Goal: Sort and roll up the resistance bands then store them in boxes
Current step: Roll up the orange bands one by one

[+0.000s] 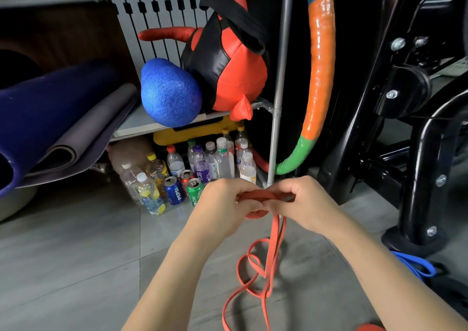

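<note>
Left hand [225, 205] and right hand [307, 204] both pinch a folded stretch of the red band [266, 195], held up between them. Its tail hangs down and loops on the floor [76, 254]. Behind, blue can [174, 190] reads "PEPSI"; green can [195, 191] label unreadable.

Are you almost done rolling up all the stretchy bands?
Not yet. Nothing looks finished, and no box is in view. The left hand and right hand pinch one end of the red resistance band, where a small coil has begun. Most of it trails loose on the floor. A blue resistance band lies unrolled beside the black machine frame.
</note>
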Demonstrator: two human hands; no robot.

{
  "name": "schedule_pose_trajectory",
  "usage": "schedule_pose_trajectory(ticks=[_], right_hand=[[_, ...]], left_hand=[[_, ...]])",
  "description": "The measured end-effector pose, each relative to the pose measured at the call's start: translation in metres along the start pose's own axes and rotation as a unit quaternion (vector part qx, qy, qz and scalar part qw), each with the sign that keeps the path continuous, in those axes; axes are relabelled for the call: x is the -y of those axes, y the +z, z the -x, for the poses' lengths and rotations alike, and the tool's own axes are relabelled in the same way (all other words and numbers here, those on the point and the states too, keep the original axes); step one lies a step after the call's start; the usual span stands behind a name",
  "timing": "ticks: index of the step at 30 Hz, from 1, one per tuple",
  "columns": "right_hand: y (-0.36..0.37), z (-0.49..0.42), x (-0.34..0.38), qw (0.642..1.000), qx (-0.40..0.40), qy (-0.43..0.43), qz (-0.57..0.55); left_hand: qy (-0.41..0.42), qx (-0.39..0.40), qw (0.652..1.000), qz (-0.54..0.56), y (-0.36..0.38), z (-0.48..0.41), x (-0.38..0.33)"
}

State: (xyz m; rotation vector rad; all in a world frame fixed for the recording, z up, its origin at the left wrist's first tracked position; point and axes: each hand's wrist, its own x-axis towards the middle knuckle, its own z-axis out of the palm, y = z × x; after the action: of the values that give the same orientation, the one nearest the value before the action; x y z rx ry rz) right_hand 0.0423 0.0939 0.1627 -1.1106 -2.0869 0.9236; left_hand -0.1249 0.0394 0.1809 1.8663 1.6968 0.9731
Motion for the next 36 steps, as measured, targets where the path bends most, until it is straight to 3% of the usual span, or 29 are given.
schedule_pose_trajectory(ticks=[4, 7, 12, 15, 18, 25, 30, 31, 34, 36], right_hand=[[-0.005, 0.002, 0.001, 0.993, 0.047, 0.003, -0.104], [-0.007, 0.003, -0.007, 0.984, 0.038, 0.017, -0.171], [0.004, 0.006, -0.009, 0.972, 0.046, -0.006, -0.231], [0.014, 0.005, -0.004, 0.964, -0.009, -0.022, -0.263], [0.016, 0.003, -0.001, 0.967, -0.06, -0.036, -0.246], [0.013, 0.003, 0.0, 0.97, -0.049, -0.044, -0.234], [0.021, 0.003, -0.002, 0.96, -0.092, -0.037, -0.261], [0.019, 0.003, -0.003, 0.961, -0.094, -0.029, -0.257], [0.009, 0.004, -0.009, 0.975, -0.067, -0.004, -0.212], [0.004, 0.004, -0.013, 0.981, -0.044, 0.013, -0.187]], left_hand=[[-0.031, 0.003, 0.993, 0.118, -0.007, 0.002, 0.001], [-0.066, -0.017, 0.977, 0.2, -0.014, 0.001, 0.004], [-0.125, -0.029, 0.913, 0.388, -0.013, 0.001, 0.007], [-0.12, -0.028, 0.878, 0.462, -0.008, 0.0, 0.007], [-0.111, -0.032, 0.861, 0.495, -0.005, -0.001, 0.009], [-0.116, -0.051, 0.864, 0.488, -0.007, -0.002, 0.014], [-0.129, -0.042, 0.816, 0.562, 0.013, 0.0, 0.006], [-0.132, -0.043, 0.82, 0.556, 0.015, 0.001, 0.005], [-0.094, -0.065, 0.917, 0.381, 0.011, -0.001, 0.006], [-0.079, -0.063, 0.951, 0.291, 0.005, -0.004, 0.009]])
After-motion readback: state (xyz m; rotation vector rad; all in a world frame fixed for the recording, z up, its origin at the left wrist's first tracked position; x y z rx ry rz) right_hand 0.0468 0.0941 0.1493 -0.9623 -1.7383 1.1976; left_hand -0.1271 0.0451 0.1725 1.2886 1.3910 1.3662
